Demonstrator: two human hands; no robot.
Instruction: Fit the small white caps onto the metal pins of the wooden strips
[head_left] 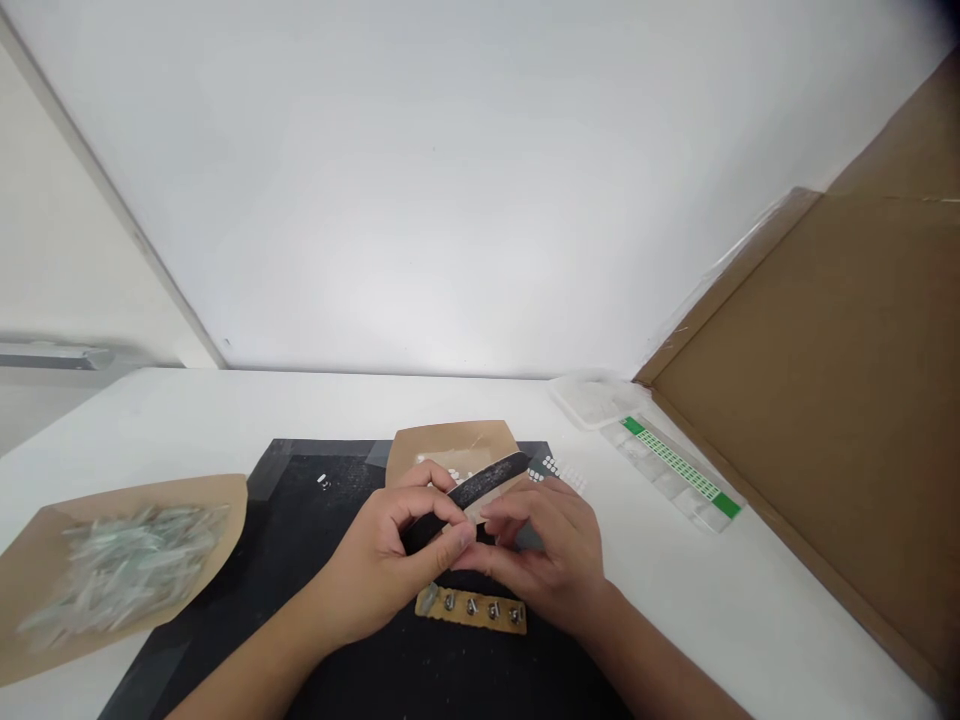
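My left hand [401,545] is closed, with a black nail file [491,480] slanting up to the right from between its fingers. Its thumb and index fingertip also meet at a tiny pale piece [471,527], too small to name. Close by on the right, my right hand [551,545] has its fingers bent toward the same spot; what they pinch, if anything, is hidden. Below both hands lies a narrow tan strip [472,612] carrying several small shiny metal bits and a greyish piece at its left end. Behind the file, a brown paper tray [454,440] holds small white pieces.
A black mat [300,570] covers the white table [330,400]. At left, another brown tray [232,495] holds a heap of clear, greenish slivers. White dots on a sheet [555,468], a clear lid [589,400] and a green-labelled compartment box [675,465] lie rightward, beside a cardboard wall [825,400].
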